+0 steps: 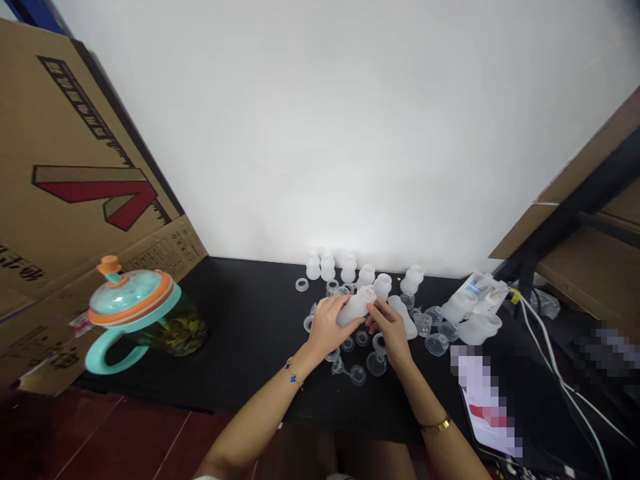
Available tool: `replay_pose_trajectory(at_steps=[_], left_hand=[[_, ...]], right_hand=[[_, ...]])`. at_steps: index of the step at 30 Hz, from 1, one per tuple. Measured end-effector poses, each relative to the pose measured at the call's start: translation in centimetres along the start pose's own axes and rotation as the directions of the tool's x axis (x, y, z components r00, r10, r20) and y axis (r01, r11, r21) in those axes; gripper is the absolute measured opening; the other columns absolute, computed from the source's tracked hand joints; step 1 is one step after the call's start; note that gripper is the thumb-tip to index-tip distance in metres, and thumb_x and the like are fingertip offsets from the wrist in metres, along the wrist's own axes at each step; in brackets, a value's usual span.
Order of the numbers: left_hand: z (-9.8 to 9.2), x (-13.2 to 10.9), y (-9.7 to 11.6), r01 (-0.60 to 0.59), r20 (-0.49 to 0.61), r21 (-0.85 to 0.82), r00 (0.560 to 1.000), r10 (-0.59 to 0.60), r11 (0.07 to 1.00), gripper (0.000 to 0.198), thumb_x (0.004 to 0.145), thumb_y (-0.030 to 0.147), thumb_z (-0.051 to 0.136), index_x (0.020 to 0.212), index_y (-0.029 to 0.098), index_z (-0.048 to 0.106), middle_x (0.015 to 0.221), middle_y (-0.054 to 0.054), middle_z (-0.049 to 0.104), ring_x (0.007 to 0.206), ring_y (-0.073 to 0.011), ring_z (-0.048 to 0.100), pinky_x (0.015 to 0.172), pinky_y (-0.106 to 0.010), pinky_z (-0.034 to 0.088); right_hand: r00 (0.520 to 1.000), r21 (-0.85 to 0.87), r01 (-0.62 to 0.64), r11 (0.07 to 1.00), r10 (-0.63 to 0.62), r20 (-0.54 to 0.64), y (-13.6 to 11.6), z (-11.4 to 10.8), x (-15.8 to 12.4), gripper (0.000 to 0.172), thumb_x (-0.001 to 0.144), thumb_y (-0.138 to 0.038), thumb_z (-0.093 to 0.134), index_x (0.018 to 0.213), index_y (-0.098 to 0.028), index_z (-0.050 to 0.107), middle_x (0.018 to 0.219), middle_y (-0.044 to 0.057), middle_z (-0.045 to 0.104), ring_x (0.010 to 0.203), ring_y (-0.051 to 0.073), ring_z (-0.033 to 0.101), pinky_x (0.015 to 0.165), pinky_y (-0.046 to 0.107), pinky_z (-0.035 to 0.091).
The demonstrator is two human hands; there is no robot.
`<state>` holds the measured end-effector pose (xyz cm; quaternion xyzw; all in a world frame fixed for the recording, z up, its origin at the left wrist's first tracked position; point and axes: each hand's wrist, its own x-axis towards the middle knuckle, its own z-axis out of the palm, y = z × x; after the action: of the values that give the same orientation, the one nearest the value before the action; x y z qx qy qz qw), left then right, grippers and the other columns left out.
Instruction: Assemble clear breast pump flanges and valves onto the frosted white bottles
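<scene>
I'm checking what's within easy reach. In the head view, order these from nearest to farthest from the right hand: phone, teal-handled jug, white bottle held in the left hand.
1. White bottle: by the fingertips of the right hand, held in the left hand.
2. Phone: to the right, nearer the camera.
3. Teal-handled jug: far left, farthest.

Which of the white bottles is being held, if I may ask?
The tilted white bottle in the left hand, with the right hand near its neck; the others stand or lie unheld.
</scene>
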<state>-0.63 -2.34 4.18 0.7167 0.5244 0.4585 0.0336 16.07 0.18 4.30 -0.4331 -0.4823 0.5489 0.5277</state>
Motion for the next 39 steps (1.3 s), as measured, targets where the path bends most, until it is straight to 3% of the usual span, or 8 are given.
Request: replay_pose_trajectory(at_steps=[10,18,24,32,39], left_hand=[[0.1,-0.1,-0.2,-0.006,-0.007,-0.004,1.0,0.006,1.0,0.044,0.082,0.047,0.073,0.117,0.023,0.062,0.109,-0.008,0.072,0.101,-0.0264,0.067,0.091,-0.042,0.051],[0.1,0.0,-0.3,-0.024,-0.001,0.015,1.0,0.024,1.0,0.043,0.083,0.047,0.072,0.118,0.024,0.061,0.113,-0.009,0.071,0.103,-0.0276,0.067,0.092,-0.044,0.051],[0.1,0.0,-0.2,-0.035,-0.002,0.029,0.999,0.035,0.999,0.043,0.082,0.045,0.073,0.117,0.023,0.062,0.113,-0.008,0.072,0.103,-0.0269,0.067,0.093,-0.043,0.051],[0.2,0.0,-0.2,-0.016,0.005,0.024,1.0,0.016,1.0,0.041,0.082,0.045,0.073,0.115,0.024,0.063,0.11,-0.008,0.072,0.102,-0.027,0.067,0.094,-0.045,0.05],[0.3,0.0,-0.2,0.023,-0.003,-0.033,1.0,-0.023,0.999,0.039,0.08,0.043,0.074,0.113,0.023,0.064,0.106,-0.007,0.072,0.095,-0.0258,0.068,0.088,-0.043,0.053]], right_hand=[[1.0,0.017,0.011,1.0,-0.011,-0.008,0.3,-0.1,0.2,0.049,0.069,-0.051,0.081,0.105,-0.018,0.075,0.072,0.003,0.065,0.058,0.016,0.054,0.045,0.026,0.042],[0.999,0.0,0.045,0.999,-0.045,0.004,0.2,-0.1,0.3,0.049,0.068,-0.053,0.081,0.102,-0.019,0.074,0.091,0.007,0.068,0.059,0.015,0.054,0.044,0.026,0.042],[0.999,0.013,0.051,0.999,-0.051,-0.004,0.3,-0.1,0.4,0.047,0.067,-0.052,0.082,0.098,-0.019,0.071,0.092,0.005,0.067,0.059,0.014,0.054,0.044,0.025,0.041],[0.999,0.05,0.026,0.998,-0.024,-0.037,1.0,-0.3,0.7,0.06,0.066,-0.047,0.084,0.116,-0.022,0.062,0.113,0.009,0.066,0.058,0.013,0.058,0.04,0.024,0.042],[0.998,0.07,0.018,0.997,-0.023,0.063,0.1,0.0,0.3,0.069,0.067,-0.043,0.082,0.131,-0.026,0.062,0.133,0.01,0.06,0.062,0.013,0.059,0.042,0.025,0.043]])
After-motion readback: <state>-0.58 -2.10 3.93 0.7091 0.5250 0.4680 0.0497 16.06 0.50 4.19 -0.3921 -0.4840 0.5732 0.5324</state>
